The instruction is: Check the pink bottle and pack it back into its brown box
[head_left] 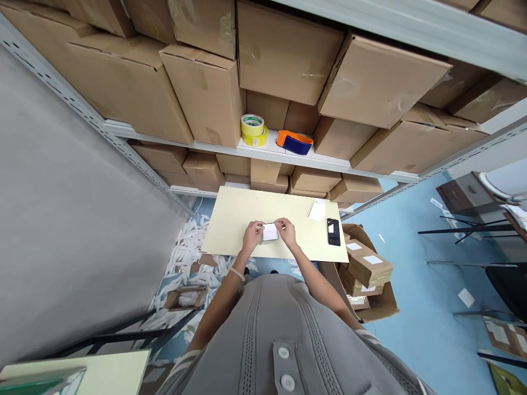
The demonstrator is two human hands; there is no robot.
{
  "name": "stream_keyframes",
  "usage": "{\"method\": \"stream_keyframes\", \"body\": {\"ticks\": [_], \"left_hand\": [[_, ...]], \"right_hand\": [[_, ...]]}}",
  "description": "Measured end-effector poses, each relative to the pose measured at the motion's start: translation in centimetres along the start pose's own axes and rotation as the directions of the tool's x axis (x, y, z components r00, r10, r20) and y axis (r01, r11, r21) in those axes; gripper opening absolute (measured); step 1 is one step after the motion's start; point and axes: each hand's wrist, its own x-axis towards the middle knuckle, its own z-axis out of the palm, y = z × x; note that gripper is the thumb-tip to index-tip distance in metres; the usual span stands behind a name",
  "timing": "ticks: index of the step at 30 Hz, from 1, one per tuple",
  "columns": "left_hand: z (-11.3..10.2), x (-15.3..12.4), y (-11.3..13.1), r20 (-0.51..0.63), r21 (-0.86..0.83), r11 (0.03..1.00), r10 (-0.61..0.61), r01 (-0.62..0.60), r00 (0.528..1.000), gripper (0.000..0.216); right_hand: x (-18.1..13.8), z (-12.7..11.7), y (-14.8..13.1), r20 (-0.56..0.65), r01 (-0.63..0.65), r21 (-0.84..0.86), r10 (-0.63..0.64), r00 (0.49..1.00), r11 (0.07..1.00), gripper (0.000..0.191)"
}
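A small white packet lies on the pale yellow table in front of me. My left hand grips its left end with fingers curled. My right hand pinches its right end. Both hands rest near the table's front edge.
A black phone and a white paper slip lie at the table's right. Yellow tape rolls and an orange-blue tape dispenser sit on the shelf among cardboard boxes. An open carton of parcels stands right; paper scraps litter the floor left.
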Motion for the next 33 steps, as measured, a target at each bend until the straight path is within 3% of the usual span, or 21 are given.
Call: {"method": "stream_keyframes", "body": {"ticks": [9,15,20,25,29,33], "left_hand": [[0.3,0.6,0.5,-0.048,-0.007,0.992,-0.123,0.123,0.991,0.010],[0.7,1.7,-0.1,-0.011,-0.073,0.963,-0.259,0.258,0.966,0.014],[1.1,0.7,0.3,0.105,-0.108,0.927,-0.348,0.358,0.932,0.034],[1.4,0.6,1.7,0.172,-0.113,0.844,-0.503,0.524,0.847,0.049],[-0.3,2.8,2.0,0.085,-0.076,0.843,-0.527,0.533,0.846,0.048],[-3.9,6.3,1.7,-0.035,-0.028,0.865,-0.502,0.501,0.864,0.047]], "right_hand": [[0.8,0.7,0.2,-0.045,-0.115,0.039,0.116,0.992,0.993,0.016],[1.1,1.1,0.9,0.022,-0.410,0.103,0.410,0.912,0.906,0.033],[0.4,1.6,0.9,0.153,-0.514,0.063,0.501,0.852,0.855,0.047],[0.9,2.9,-0.4,0.160,-0.533,-0.064,0.536,0.829,0.844,0.058],[3.1,5.1,-2.4,0.138,-0.498,-0.173,0.522,0.842,0.850,0.059],[7.0,8.3,-5.3,0.153,-0.425,-0.262,0.472,0.868,0.866,0.059]]}}
